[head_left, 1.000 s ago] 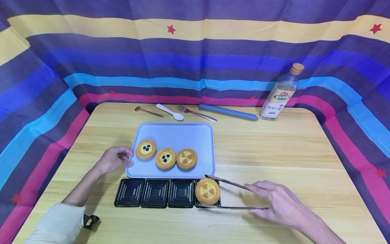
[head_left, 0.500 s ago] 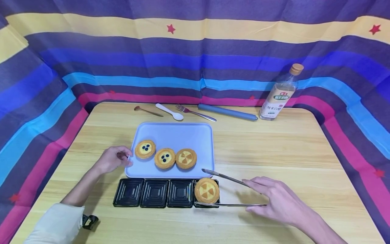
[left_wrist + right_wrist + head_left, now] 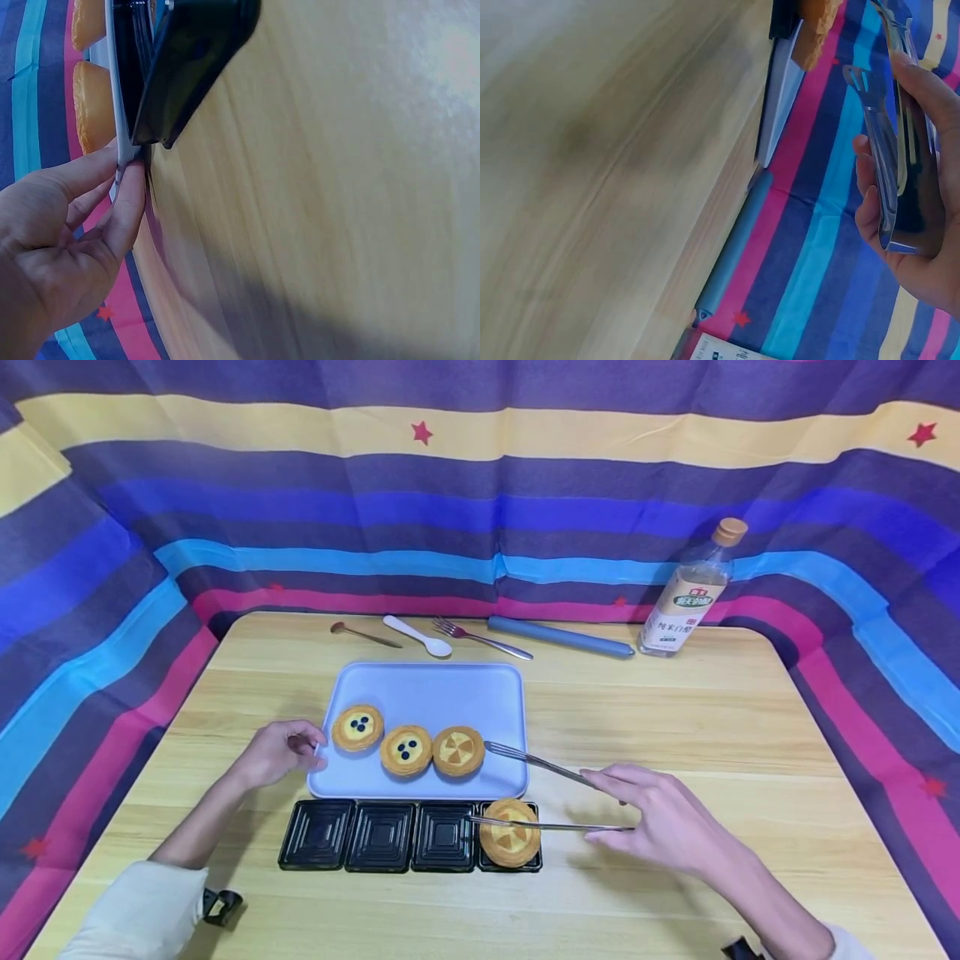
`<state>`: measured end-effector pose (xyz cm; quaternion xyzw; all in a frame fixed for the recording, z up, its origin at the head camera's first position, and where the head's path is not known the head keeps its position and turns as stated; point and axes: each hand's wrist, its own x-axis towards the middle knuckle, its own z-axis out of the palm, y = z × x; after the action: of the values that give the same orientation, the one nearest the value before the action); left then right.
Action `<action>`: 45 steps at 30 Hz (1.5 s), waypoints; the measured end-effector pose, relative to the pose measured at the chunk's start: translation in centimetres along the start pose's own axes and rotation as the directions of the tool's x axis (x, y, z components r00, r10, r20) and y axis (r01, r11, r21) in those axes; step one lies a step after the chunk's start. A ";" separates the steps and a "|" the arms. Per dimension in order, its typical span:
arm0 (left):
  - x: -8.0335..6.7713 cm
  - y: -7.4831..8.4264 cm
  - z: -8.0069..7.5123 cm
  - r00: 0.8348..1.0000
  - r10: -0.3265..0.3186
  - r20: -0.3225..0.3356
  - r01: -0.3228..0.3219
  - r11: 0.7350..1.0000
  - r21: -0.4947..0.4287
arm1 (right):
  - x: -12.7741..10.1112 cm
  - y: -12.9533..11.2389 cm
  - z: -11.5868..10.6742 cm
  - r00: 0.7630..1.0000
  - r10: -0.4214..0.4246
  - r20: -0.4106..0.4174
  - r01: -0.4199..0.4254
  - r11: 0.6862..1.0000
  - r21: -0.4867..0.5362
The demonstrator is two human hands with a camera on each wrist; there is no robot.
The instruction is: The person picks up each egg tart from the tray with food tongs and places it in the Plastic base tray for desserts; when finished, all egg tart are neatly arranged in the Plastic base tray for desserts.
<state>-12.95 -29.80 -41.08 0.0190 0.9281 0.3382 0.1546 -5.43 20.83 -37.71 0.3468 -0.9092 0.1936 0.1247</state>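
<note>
My left hand (image 3: pixel 281 752) pinches the left rim of a pale blue tray (image 3: pixel 431 687); the left wrist view shows thumb and fingers on either side of its edge. Two tarts with dark dots, a left one (image 3: pixel 358 727) and a middle one (image 3: pixel 406 750), lie on the tray beside a tart with brown wedges (image 3: pixel 458 751). Another wedge-topped tart (image 3: pixel 510 850) sits in the rightmost of a row of several black square trays (image 3: pixel 317 835). My right hand (image 3: pixel 652 814) holds metal tongs (image 3: pixel 555 767), spread apart with nothing between the tips, above that tart and the blue tray's right edge.
Behind the tray lie a small brown-headed stick (image 3: pixel 365 634), a white spoon (image 3: pixel 420 637), a fork (image 3: pixel 483 639) and a blue-grey rod (image 3: pixel 561 637). A labelled bottle (image 3: pixel 686 589) stands at the back right. Striped cloth (image 3: pixel 480 477) hangs around the table.
The tongs have left the sides of the tart in the rightmost black tray, risen and moved away toward the blue tray; the tart stays there. My left hand keeps its place.
</note>
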 end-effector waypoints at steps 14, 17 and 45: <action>-0.1 0.0 0.0 1.000 0.003 -0.003 -0.003 1.000 -0.008 | 3.5 1.8 1.9 0.997 0.045 0.059 -0.045 0.999 -0.001; -0.1 0.1 0.0 1.000 -0.002 -0.004 0.002 1.000 -0.007 | 4.3 2.0 2.4 0.995 0.057 0.082 -0.057 0.998 -0.004; -0.1 0.1 0.1 1.000 0.002 -0.006 -0.002 1.000 -0.003 | 5.6 2.2 4.0 0.996 0.000 0.089 0.000 1.000 0.000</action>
<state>-12.86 -29.69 -41.04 0.0184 0.9280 0.3398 0.1515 -11.36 17.32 -39.90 0.3549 -0.9139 0.1782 0.0840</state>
